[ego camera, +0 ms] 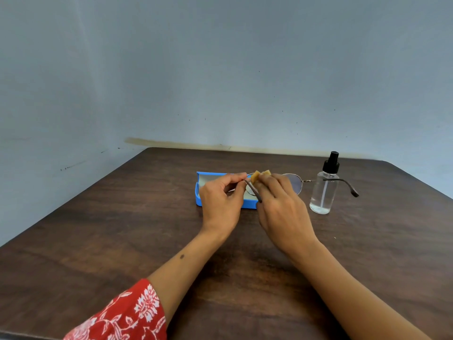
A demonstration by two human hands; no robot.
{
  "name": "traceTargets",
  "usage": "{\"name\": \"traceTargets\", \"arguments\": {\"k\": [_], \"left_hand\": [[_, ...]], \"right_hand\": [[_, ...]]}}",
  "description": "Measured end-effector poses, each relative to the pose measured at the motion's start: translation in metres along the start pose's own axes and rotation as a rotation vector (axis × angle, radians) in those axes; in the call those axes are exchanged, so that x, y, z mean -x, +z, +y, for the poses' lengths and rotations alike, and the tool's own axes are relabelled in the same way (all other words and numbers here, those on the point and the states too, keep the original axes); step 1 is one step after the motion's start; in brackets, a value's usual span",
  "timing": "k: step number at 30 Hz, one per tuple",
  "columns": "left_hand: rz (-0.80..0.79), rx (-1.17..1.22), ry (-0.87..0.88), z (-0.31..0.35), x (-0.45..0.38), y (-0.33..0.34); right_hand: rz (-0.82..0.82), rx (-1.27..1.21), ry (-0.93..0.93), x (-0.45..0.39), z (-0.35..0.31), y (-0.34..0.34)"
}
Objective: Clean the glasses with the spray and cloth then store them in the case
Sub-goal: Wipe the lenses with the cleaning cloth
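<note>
Thin metal-framed glasses are held up above the middle of the table, arms unfolded. My left hand pinches the frame at its left hinge. My right hand pinches a small yellow cloth around the left lens, which is mostly hidden by the fingers. The right lens and right arm reach out toward the spray bottle. The open blue case lies on the table behind my left hand, partly hidden. A clear spray bottle with a black nozzle stands upright to the right.
The dark wooden table stands against a pale blue-grey wall. Its far edge runs just behind the case and the bottle. My left sleeve is red with a white floral print.
</note>
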State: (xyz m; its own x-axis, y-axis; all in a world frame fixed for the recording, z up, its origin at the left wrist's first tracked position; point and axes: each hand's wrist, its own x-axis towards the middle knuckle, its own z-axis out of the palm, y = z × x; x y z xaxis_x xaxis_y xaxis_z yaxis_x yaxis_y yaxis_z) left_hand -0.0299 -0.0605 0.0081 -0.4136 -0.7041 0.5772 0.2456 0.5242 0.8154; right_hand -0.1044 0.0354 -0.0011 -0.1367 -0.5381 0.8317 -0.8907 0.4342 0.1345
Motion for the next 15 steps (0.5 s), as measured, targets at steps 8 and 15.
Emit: {"name": "traceTargets", "arguments": {"k": [8,15], "left_hand": [[-0.001,-0.009,-0.002,-0.0016,-0.0011,0.0005],[0.019,-0.029,-0.006,-0.0061,-0.0023,0.0023]], "right_hand": [[-0.014,-0.036,-0.003,0.0001,-0.0006,0.0017],[-0.021,-0.024,0.018,0.0003,-0.0027,0.0054]]}}
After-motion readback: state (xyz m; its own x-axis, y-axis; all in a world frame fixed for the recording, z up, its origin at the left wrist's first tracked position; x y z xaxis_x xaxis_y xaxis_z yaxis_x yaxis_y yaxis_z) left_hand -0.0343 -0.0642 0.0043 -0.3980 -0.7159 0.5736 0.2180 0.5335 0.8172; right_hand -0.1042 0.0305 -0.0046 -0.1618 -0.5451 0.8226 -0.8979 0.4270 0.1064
